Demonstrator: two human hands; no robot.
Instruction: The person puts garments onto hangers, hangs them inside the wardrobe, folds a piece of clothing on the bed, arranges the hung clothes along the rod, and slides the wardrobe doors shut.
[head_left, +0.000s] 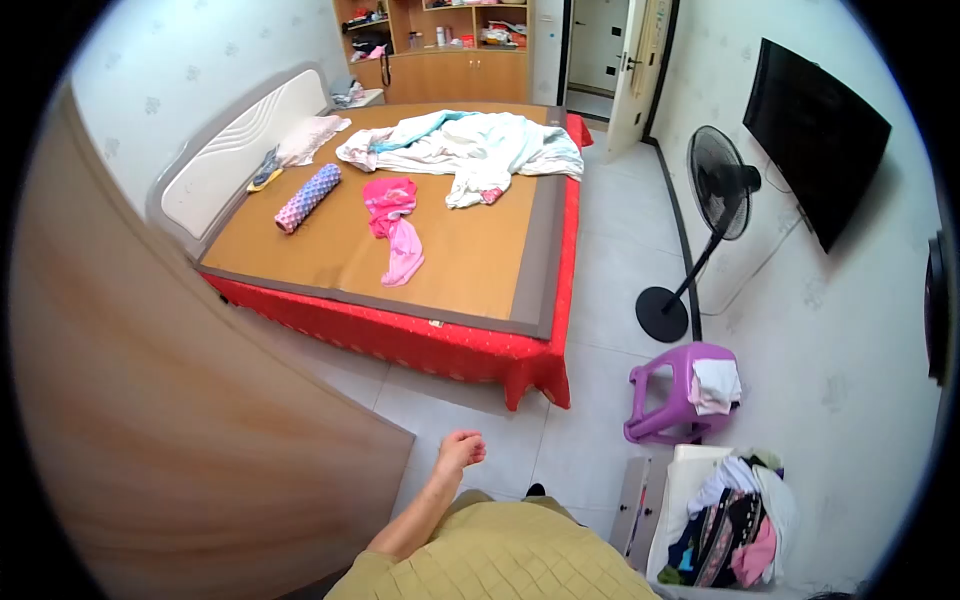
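Observation:
My left hand (462,451) is held out low in front of my body, above the tiled floor, with its fingers curled in. Nothing shows in it, and it touches nothing. My right hand is out of view. Beyond my left hand stands the bed, its brown mat (470,260) edged in grey over a red cover (440,350). On the mat lie pink clothes (398,230), a blue and pink patterned roll (308,198), and a crumpled white and light blue quilt (470,145). A pale pink cloth (312,140) rests near the headboard (245,150).
A wooden cabinet edge (250,400) rises close on my left. To the right are a purple stool (680,395) with folded cloth, a drawer unit (640,510) topped with piled clothes (725,530), and a standing fan (720,185). A door (632,80) stands ajar at the back.

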